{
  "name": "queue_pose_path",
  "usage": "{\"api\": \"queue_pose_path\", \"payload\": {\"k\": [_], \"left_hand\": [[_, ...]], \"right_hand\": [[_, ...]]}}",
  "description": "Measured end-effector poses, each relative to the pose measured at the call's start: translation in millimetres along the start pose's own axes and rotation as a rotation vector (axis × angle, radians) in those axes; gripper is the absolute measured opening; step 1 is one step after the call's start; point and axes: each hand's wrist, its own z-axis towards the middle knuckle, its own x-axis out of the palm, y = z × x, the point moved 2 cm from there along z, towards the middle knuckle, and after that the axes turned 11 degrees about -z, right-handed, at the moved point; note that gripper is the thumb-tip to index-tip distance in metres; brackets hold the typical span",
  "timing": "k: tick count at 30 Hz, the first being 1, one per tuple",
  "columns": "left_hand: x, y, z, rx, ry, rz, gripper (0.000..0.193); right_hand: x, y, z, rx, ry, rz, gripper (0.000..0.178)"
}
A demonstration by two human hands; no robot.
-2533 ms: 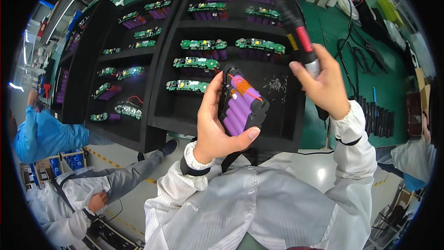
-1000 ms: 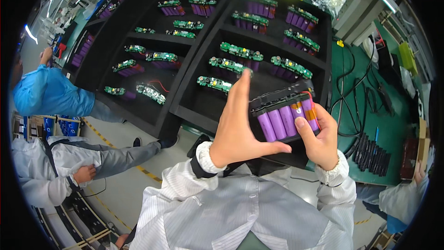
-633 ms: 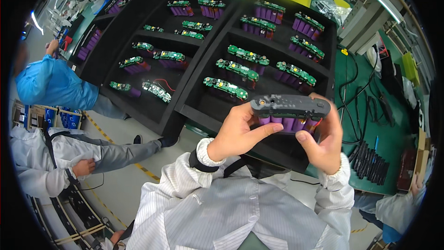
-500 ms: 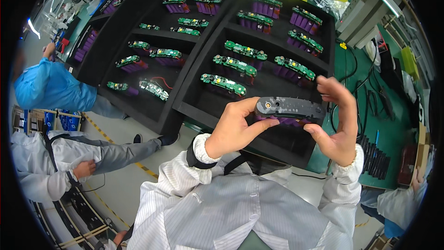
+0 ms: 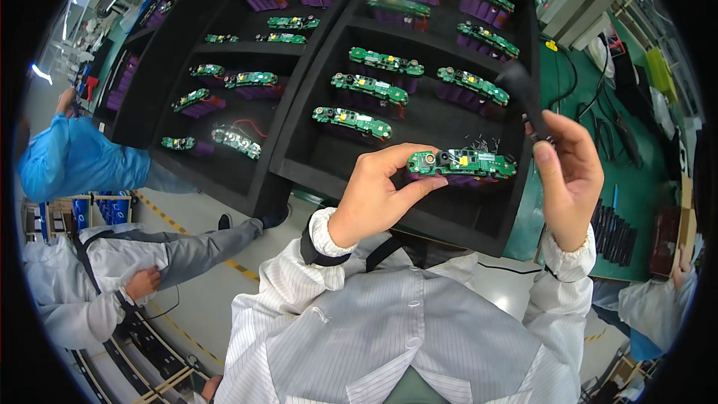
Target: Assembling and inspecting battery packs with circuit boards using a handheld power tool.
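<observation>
My left hand (image 5: 378, 191) is closed on one end of a battery pack (image 5: 465, 164), with a green circuit board on top and purple cells beneath. The pack is held above the near compartment of a black foam tray (image 5: 307, 135). To its right, my right hand (image 5: 572, 179) pinches a dark, curved plastic cover (image 5: 529, 105), raised on end and partly smeared by motion. The cover is apart from the pack. Just beyond the held pack lie small loose pin-like bits (image 5: 485, 142) on the foam.
Similar packs (image 5: 370, 89) stand in rows in the tray's compartments. On the green table (image 5: 557, 97) at right are black cables (image 5: 609, 138) and a row of black strips (image 5: 613, 232). A person in blue (image 5: 75, 146) and another in white (image 5: 90, 269) are at left.
My right hand has lifted the black cover off the pack and moved right with it, baring the green board. My left hand still grips the pack.
</observation>
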Motion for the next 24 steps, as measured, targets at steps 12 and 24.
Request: {"api": "queue_pose_path", "payload": {"k": [12, 24], "left_hand": [[0, 2, -6, -0.106, -0.129, -0.111, 0.031], [-5, 1, -11, -0.183, -0.113, -0.056, 0.035]], "right_hand": [[-94, -75, -49, 0.254, -0.493, 0.235, 0.036], [-101, -125, -186, 0.801, -0.747, -0.027, 0.042]]}}
